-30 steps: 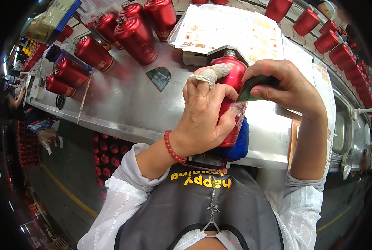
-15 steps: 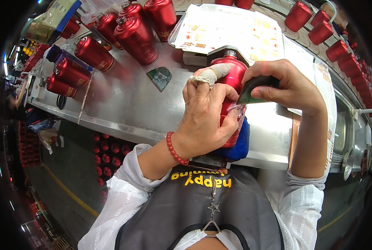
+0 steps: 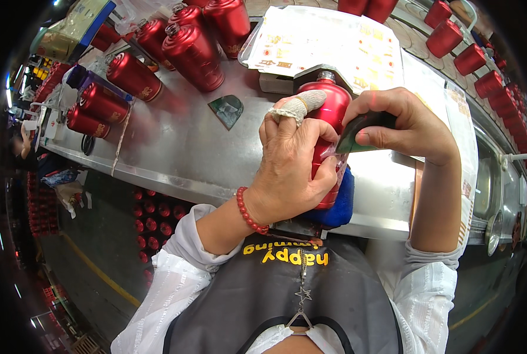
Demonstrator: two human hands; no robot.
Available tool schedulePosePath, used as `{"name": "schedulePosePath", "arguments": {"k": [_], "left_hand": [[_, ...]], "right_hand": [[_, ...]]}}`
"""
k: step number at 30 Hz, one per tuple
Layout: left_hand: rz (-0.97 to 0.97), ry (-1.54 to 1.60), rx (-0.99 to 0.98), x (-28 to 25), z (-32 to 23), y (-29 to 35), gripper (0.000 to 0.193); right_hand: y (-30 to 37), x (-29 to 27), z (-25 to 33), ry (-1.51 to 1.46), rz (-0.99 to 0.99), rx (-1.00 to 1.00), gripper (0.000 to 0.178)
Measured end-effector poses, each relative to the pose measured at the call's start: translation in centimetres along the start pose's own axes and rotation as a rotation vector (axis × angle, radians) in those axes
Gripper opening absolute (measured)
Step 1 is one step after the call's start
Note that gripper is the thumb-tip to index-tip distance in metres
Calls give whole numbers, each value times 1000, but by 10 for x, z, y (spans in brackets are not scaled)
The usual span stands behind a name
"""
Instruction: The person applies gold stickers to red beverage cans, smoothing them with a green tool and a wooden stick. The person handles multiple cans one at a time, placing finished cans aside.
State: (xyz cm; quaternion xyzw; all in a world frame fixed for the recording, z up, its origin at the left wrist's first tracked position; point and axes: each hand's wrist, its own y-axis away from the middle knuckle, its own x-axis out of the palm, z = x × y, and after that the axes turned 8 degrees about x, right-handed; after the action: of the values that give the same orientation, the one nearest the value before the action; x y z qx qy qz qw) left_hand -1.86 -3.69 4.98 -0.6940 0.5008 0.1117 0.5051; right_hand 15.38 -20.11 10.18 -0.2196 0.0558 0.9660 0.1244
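A glossy red bottle (image 3: 329, 101) with a bare glass neck lies tilted in front of me, its base toward me against a blue cloth pad (image 3: 341, 203). My left hand (image 3: 290, 162) rests over it, a knitted finger cover (image 3: 302, 106) on one finger. Its thumb and forefinger pinch what looks like a small piece of clear film (image 3: 330, 151) at the bottle's side. My right hand (image 3: 411, 127) grips a dark green scraper (image 3: 366, 125), whose edge meets the bottle beside that film. The bottle's underside is hidden.
Several red bottles (image 3: 192, 56) stand at the left of the metal table (image 3: 175, 138). Another green scraper (image 3: 226, 111) lies there. Beyond the held bottle are sheets of printed labels (image 3: 328, 38). More red bottles (image 3: 444, 38) line a conveyor (image 3: 414, 35) at the far right.
Along the conveyor, the red bottles have shifted position. My right hand and the scraper have tilted slightly; my left hand and the held bottle stay in place.
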Motion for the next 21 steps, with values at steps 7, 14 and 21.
{"name": "schedulePosePath", "arguments": {"k": [7, 14, 21], "left_hand": [[-29, -6, 119, 1, 6, 1, 28], [-39, -86, 190, -6, 2, -3, 15], [191, 301, 36, -47, 2, -35, 12]], "right_hand": [[10, -2, 7, -31, 52, 68, 25], [35, 17, 5, 162, -402, -73, 21], [31, 48, 13, 119, -454, -160, 40]]}}
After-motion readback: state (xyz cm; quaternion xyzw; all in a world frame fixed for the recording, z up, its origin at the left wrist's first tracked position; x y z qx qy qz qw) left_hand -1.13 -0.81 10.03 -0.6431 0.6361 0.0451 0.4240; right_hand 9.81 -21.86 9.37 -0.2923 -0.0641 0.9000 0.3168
